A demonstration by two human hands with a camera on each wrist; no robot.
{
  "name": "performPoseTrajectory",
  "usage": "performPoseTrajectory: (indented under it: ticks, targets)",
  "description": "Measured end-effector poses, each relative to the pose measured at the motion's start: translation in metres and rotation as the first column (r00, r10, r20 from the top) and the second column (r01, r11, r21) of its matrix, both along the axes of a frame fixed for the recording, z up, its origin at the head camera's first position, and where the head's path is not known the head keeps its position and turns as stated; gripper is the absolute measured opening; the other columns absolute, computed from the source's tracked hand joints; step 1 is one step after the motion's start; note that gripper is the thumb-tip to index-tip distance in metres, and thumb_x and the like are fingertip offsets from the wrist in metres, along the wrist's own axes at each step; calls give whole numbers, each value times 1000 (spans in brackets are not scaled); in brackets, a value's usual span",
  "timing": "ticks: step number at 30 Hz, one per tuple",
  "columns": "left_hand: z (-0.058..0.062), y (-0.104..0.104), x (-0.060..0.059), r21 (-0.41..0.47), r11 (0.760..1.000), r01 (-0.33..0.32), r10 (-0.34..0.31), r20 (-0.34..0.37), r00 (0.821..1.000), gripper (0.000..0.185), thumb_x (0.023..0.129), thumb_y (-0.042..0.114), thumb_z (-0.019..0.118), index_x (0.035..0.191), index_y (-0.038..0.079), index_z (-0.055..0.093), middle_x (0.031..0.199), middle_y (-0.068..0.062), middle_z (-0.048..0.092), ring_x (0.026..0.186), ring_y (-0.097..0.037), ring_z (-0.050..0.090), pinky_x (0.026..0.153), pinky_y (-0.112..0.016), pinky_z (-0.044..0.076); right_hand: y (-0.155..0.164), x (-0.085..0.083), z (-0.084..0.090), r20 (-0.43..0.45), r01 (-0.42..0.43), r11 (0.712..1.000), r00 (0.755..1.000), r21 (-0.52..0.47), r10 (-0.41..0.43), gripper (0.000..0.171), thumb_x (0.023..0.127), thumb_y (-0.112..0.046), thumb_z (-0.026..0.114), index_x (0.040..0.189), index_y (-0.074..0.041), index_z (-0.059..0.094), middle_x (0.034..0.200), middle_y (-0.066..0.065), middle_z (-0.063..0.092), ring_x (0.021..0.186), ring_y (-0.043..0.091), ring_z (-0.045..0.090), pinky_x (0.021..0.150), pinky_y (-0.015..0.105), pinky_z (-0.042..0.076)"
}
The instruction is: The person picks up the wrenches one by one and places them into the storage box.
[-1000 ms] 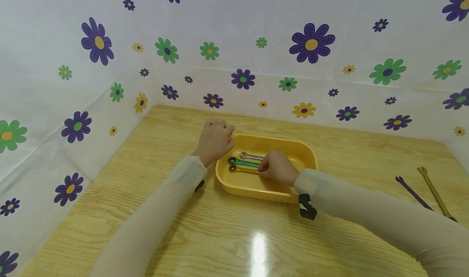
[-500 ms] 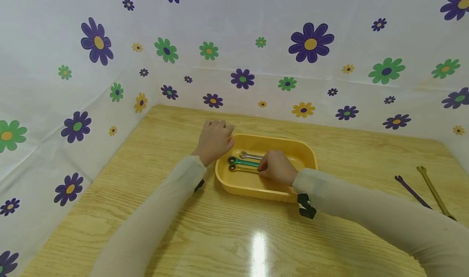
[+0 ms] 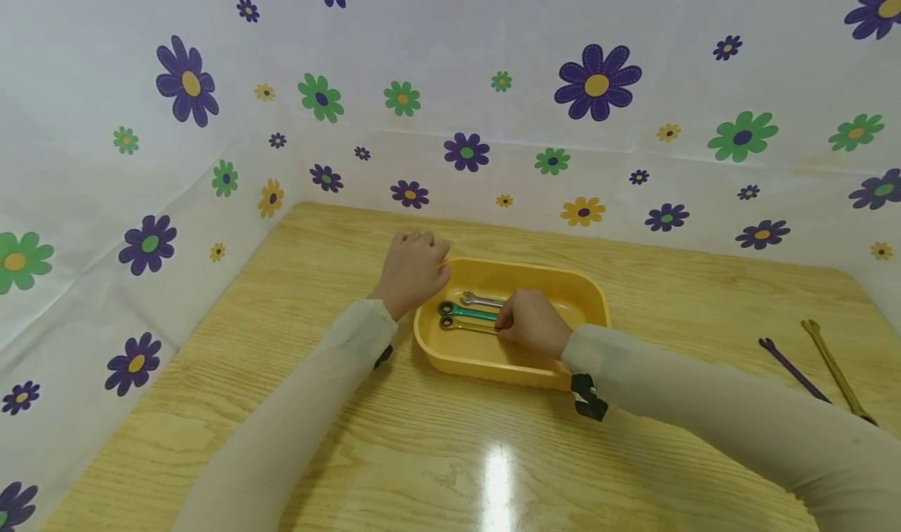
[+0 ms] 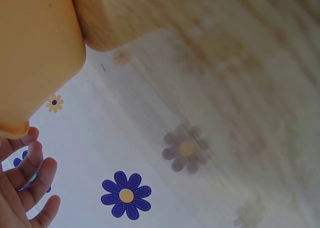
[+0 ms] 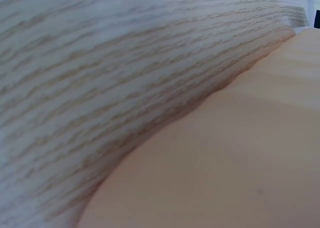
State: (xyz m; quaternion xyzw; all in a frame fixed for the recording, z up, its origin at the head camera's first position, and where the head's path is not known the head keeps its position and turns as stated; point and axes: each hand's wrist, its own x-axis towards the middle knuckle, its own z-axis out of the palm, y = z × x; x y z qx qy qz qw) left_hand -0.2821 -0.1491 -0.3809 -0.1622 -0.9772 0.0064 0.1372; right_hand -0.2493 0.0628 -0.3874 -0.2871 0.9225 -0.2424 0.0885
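Note:
A yellow plastic tub (image 3: 486, 349) sits on the table, with three wrenches side by side in it. Farthest back is a silver wrench (image 3: 484, 300), then a green ratchet wrench (image 3: 470, 313), and nearest a gold ratchet wrench (image 3: 468, 326). My right hand (image 3: 535, 322) reaches into the tub and pinches the gold ratchet wrench near its middle, hiding the right ends of all three. At the tub's back left corner, my left hand (image 3: 411, 272) holds the rim, thumb on the inner side. The left wrist view shows its fingers (image 4: 42, 180) bent outside the tub wall (image 4: 40, 48).
On the right of the wood-grain table (image 3: 352, 454) lie a purple wrench (image 3: 794, 370) and a longer gold wrench (image 3: 834, 366), partly covered by the right sleeve. A white flower-printed cloth (image 3: 493, 39) hangs around the back and sides. The right wrist view shows mostly the tub's outer wall (image 5: 225, 168).

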Motion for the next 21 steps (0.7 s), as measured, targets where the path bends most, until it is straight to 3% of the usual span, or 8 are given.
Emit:
performPoseTrajectory:
  ticks: [16, 21]
  targets:
    - [-1, 1, -1, -19, 1000, -5, 5, 8, 1000, 30, 89, 27, 54, 113, 12, 63, 101, -10, 65, 100, -28, 60, 96, -45, 42, 3, -2, -3, 17, -28, 1000, 999, -13, 28, 8, 76, -6, 74, 84, -4, 73, 80, 6, 72, 73, 14, 66, 68, 29, 54]
    - [-2, 1, -1, -16, 1000, -6, 6, 1, 1000, 29, 89, 27, 53, 112, 12, 64, 102, -10, 65, 100, -28, 60, 96, -45, 43, 3, -4, 0, 17, -43, 999, 999, 2, 43, 13, 73, -7, 75, 83, -4, 68, 79, 5, 68, 71, 13, 60, 67, 28, 51]
